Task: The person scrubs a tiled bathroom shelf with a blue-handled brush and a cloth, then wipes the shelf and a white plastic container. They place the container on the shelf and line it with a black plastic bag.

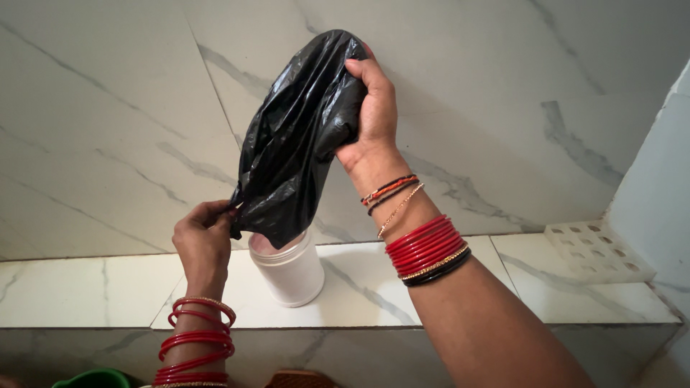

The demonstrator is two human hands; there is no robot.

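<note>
Head view: one black bag (295, 136), one white jar (291, 269), two hands. Right hand (374, 108) clenched on the bag's top; left hand (203, 241) pinches its lower corner, so the bag's bottom hangs over the jar mouth. Jar stands mid-ledge (431, 287), back from the front edge, bare ledge either side. One white perforated tray (596, 251) lies far right of the jar.

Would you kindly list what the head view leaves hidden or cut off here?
- Contents of the black bag: opaque plastic hides them.
- Mouth of the white jar: covered by the bag's lower corner.
- Green object and brown object: cut off by the bottom edge.
</note>
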